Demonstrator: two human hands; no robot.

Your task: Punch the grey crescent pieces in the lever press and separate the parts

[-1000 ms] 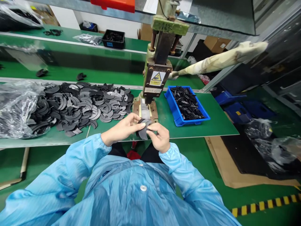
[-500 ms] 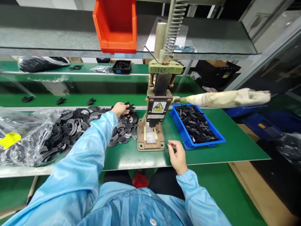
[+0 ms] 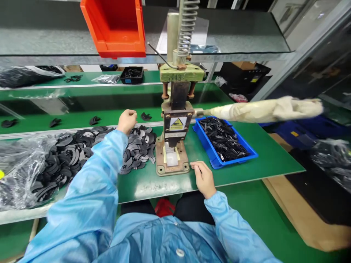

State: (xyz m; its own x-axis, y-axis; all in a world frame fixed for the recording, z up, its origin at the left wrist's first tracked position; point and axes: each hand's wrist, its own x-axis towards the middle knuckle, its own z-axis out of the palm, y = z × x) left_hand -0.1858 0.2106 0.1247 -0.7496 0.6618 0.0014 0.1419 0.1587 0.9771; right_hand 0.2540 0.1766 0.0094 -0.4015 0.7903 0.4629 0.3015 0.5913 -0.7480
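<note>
My left hand [image 3: 127, 121] is over the back of the heap of dark curved pieces [image 3: 137, 146], its fingers curled together with nothing visible in them. Just right of it, one black curved part [image 3: 146, 116] lies on the green strip behind the heap. My right hand [image 3: 203, 179] is by the front right corner of the press base [image 3: 172, 170], fingers loosely bent and apart, holding nothing. Between my hands stands the hand press [image 3: 177, 126], with a pale translucent block [image 3: 172, 158] on its base. Its cloth-wrapped lever [image 3: 255, 110] points right.
A blue tray [image 3: 215, 163] of black parts stands right of the press. Clear plastic bagging [image 3: 20, 182] covers the heap's left end. More curved parts [image 3: 94, 120] lie spaced along the back strip. An orange bin [image 3: 120, 49] hangs over the back left.
My left hand has let go of the black part, now on the back strip, and drawn back left. The view has shifted; my right hand stays near the press base.
</note>
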